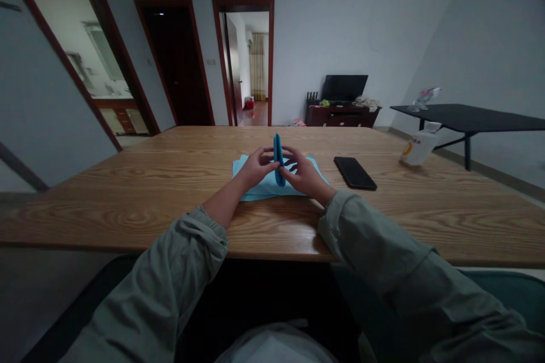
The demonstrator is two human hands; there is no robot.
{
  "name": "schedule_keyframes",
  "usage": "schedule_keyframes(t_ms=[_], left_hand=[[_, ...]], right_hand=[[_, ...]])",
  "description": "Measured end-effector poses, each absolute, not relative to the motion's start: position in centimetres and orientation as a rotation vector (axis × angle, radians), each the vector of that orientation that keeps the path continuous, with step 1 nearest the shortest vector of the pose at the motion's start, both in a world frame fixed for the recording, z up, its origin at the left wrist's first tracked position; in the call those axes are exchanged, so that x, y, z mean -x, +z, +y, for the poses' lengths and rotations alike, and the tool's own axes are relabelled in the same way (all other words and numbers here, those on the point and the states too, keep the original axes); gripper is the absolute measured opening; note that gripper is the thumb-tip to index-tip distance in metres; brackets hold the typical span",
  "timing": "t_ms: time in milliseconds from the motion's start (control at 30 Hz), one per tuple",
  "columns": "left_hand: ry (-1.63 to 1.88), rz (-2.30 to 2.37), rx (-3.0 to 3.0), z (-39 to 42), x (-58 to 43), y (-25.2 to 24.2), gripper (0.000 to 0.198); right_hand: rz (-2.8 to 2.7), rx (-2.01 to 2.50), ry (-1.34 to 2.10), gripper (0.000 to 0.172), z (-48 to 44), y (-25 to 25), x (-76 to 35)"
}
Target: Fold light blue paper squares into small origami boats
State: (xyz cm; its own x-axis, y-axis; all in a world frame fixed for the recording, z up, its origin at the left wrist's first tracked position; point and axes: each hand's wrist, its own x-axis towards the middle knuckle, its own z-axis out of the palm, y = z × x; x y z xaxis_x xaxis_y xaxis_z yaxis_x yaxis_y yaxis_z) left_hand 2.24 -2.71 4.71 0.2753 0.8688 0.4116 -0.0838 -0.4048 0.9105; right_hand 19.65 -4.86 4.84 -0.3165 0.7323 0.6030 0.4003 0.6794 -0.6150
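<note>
Between my two hands stands a narrow blue folded piece point(278, 150), seen edge-on and upright; it looks like folded paper. My left hand point(258, 165) pinches it from the left, thumb toward me. From the right, my right hand point(303, 172) presses on it with thumb and fingers. Beneath both hands, light blue sheets point(272, 188) lie flat on the wooden table point(170, 181), partly covered by the hands. Whether the sheets are paper or cloth is hard to tell.
A black phone point(355, 173) lies right of the sheets. Farther right stands a whitish plastic container point(420, 146). A black table point(477, 117) is beyond, with a clear plastic item on it. At the back, a monitor point(344, 88) sits on a dark cabinet point(340, 117).
</note>
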Motion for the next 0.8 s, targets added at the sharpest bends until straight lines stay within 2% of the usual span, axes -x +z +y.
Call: schedule_keyframes(t_ms=[167, 433, 567, 667, 800], left_hand=[[1.364, 0.879, -1.683, -2.6, -3.2, 4.3, 0.05], [1.54, 1.181, -1.867, -2.7, -4.3, 4.4, 0.042], [1.624, 1.189, -1.894, -2.3, -3.5, 4.5, 0.033], [1.625, 1.129, -1.781, -2.0, -3.1, 4.6, 0.025], [1.527, 1.011, -1.481, -2.1, -3.0, 5.0, 0.026]], right_hand=[[-1.882, 0.978, 0.35, 0.061, -4.8, 4.8, -19.1], [-1.779, 1.074, 0.216, 0.044, -3.7, 4.5, -18.5], [-1.742, 1.125, 0.175, 0.042, -3.1, 4.4, -18.9], [-1.719, 1.16, 0.202, 0.042, -2.9, 4.4, -19.2], [-1.741, 1.145, 0.4, 0.044, -3.0, 4.5, -19.5]])
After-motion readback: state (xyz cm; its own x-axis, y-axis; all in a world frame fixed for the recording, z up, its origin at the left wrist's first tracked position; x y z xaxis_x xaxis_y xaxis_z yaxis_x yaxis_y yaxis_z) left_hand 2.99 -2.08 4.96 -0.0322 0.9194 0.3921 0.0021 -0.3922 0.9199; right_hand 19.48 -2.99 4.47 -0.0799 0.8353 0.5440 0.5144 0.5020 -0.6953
